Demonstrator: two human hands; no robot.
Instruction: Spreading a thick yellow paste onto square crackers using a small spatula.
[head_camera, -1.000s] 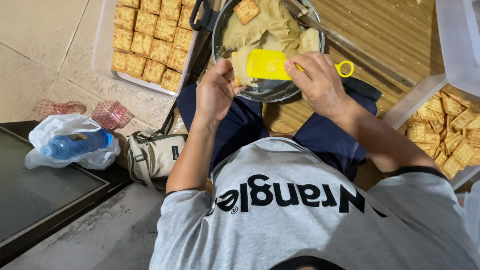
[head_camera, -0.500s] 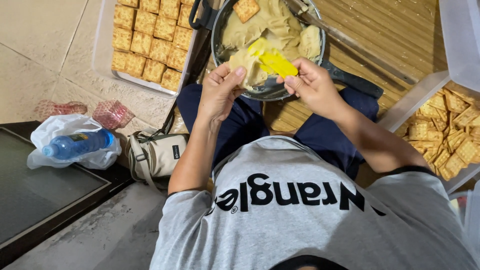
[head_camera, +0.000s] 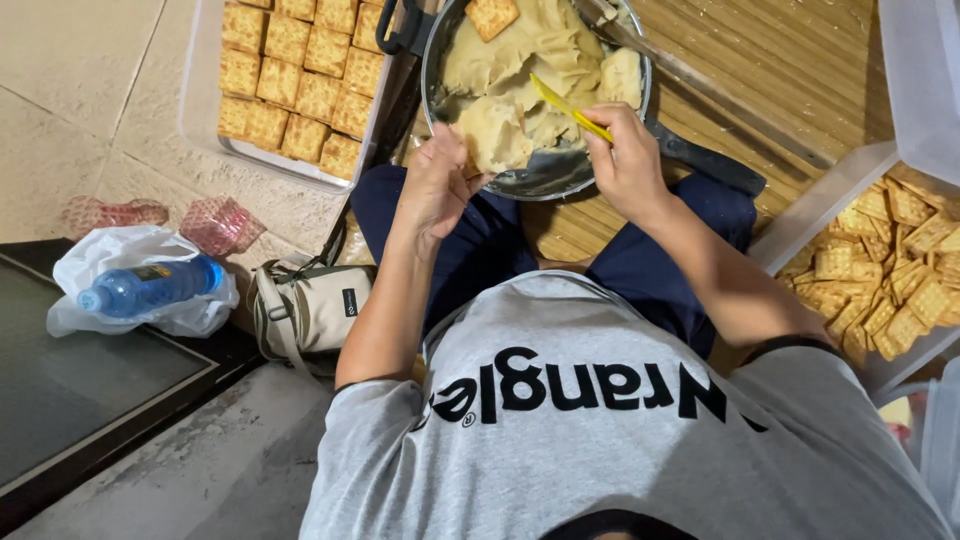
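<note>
The right hand (head_camera: 628, 160) grips a yellow spatula (head_camera: 570, 108) by its handle end, with the blade extending up and left over the pale filling (head_camera: 520, 70) in the metal bowl (head_camera: 560, 180). The left hand (head_camera: 437, 185) is curled closed at the bowl's near-left rim; a cracker edge appears between its fingers, but the grasp cannot be confirmed. The bowl rests on a bamboo mat (head_camera: 760, 70) just beyond the person's knees, both hands meeting at its near edge. One loose square cracker (head_camera: 491, 14) lies on the filling at the bowl's far side. A tray (head_camera: 200, 110) of filled crackers in rows sits left of the bowl on the tiled floor. A clear tub (head_camera: 810, 215) of plain crackers stands at the right edge. A beige bag (head_camera: 310, 305) and a blue bottle (head_camera: 150, 288) on a white plastic bag lie near left.
</note>
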